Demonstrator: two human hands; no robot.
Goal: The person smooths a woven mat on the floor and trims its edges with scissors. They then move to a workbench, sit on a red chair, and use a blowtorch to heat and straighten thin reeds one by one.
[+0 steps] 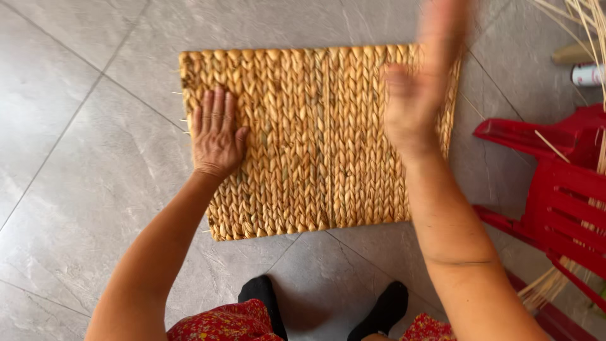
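Observation:
A rectangular woven straw mat (315, 139), golden-brown with braided rows, lies flat on the grey tiled floor. My left hand (216, 134) rests palm down on the mat's left part, fingers together and pointing away from me. Over the mat's right edge my right hand (421, 82) is raised, blurred by motion, with fingers extended and nothing in it. Short stiff straw ends stick out from the mat's left edge.
A red plastic chair (555, 189) lies on its side at the right, with pale straw stalks (584, 25) over and behind it. A small white can (587, 74) sits at the upper right. My black-socked feet (328, 309) are at the bottom.

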